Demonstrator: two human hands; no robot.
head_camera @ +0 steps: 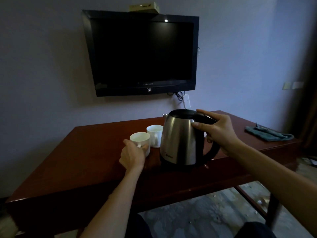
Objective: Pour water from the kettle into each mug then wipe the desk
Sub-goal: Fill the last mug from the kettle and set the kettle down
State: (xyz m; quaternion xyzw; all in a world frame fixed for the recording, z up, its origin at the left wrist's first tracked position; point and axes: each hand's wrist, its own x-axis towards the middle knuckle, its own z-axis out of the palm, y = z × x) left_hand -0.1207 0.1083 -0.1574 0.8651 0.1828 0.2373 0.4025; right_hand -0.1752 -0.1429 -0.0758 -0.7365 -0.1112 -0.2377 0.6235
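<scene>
Kettle (180, 140), steel-bodied with a black lid and handle, stands upright on the wooden worktop (85, 162), its spout turned away toward the wall and its handle facing the right hand (217, 133), whose fingers curl over the handle's top. Just left of it stand two white mugs; the left hand (133, 154) grips the nearer mug (139, 139), the farther mug (154, 133) touching neither hand.
</scene>
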